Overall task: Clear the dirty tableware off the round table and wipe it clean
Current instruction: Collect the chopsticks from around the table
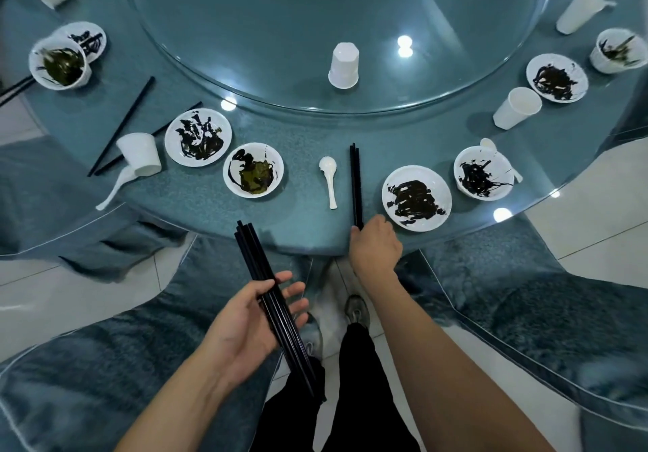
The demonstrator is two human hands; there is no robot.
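head view: at the near rim of the round table (308, 237), a right hand (375, 246) pinches the near ends of a pair of black chopsticks (355, 185) lying beside a white spoon (329, 179). the left hand (250, 325) loosely cradles a bundle of collected chopsticks (271, 302) below the table edge. best done by lifting the pair together, ends level, clear of the smeared plate (416, 198) just to the right, then adding them to the bundle.

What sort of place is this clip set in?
Probably a restaurant or banquet dining room: a big round table with a glass turntable, ringed by many dirty plates, cups and chopsticks.
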